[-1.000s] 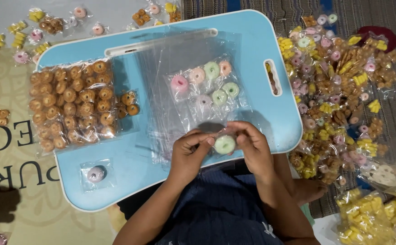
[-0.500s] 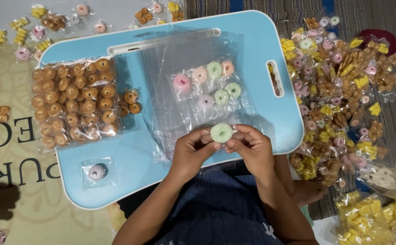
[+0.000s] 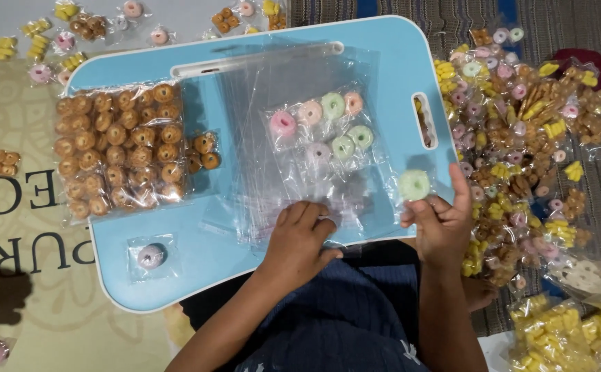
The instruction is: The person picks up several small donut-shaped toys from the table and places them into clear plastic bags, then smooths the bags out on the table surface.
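floor: beige printed mat (image 3: 18, 227) | striped rug (image 3: 576, 34) | light even

There is one view only, from a camera on the person's head, looking almost straight down and fairly close. The blue lap tray (image 3: 176, 275) fills the middle, the person's lap lies at the near edge, and floor shows left, right and far.

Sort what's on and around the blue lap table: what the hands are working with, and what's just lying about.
In hand:
right hand holding bagged green ring
left hand on clear bag stack

Lying about:
packed rings
brown cookie pack
snack pile
single pink packet
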